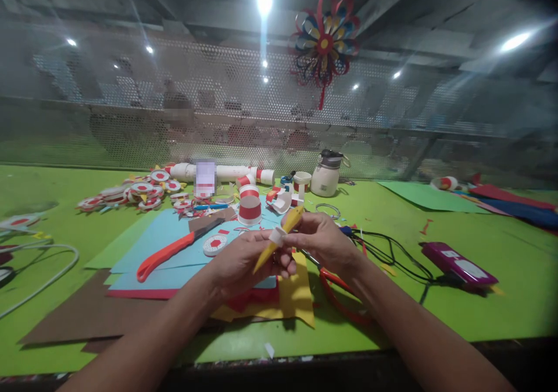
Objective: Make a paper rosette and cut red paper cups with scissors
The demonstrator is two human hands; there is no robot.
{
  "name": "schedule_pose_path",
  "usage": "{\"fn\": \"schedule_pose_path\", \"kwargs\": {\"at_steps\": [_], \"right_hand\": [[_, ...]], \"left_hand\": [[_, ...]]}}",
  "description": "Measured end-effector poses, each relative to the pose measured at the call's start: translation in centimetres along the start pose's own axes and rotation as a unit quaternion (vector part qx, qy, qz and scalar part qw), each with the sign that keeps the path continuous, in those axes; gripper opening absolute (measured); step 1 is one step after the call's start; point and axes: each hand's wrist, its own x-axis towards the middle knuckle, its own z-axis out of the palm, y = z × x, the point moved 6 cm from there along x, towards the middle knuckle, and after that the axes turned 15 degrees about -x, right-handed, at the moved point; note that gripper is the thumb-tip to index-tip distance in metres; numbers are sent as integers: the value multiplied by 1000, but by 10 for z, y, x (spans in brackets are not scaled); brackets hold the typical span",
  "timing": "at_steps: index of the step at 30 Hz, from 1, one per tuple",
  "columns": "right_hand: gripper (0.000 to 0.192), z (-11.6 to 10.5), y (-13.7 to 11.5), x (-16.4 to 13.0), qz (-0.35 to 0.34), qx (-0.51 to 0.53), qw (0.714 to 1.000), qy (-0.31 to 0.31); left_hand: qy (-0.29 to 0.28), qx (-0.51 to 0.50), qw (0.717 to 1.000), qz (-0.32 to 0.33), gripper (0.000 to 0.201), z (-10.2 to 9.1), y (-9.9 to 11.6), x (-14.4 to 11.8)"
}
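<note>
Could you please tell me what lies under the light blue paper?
A red sheet shows along its near edge; brown sheets, a yellow sheet and a green sheet stick out beyond. Whatever else the light blue paper covers cannot be seen.

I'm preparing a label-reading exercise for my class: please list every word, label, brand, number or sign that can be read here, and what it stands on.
No text can be read in this picture.
Purple device: pale markings on top, too blurred to read.
Upright pale panel: pixelated, unreadable.
White disc with a red centre: tiny dark marks, too small to identify.
Held yellow piece: no lettering visible.
</note>
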Motion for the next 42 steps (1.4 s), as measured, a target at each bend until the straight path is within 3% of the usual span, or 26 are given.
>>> {"fn": "schedule_pose_path", "kwargs": {"at_steps": [3, 7, 10, 17, 24, 31, 42], "right_hand": [[12, -4, 0, 1, 6, -30, 999, -9], [12, -18, 7, 2, 46, -91, 995, 19], [8, -23, 12, 3, 59, -112, 992, 6], [14, -23, 15, 6, 69, -156, 985, -12], [14, -23, 15, 6, 74, -163, 984, -4], [16, -29, 12, 7, 40, -148, 986, 58], [19, -28, 11, 7, 35, -138, 986, 86]], "left_hand": [[43, 97, 994, -6, 15, -12, 8, 0], [136, 211, 966, 55, 15, -28, 35, -3], [135, 223, 963, 74, 18, -26, 43, -4], [138, 327, 931, 82, 23, -22, 37, -3], [150, 321, 931, 86, 21, -23, 39, -3], [151, 294, 941, 75, 19, -24, 38, -3], [149, 282, 945, 74, 18, -23, 35, -3]]}}
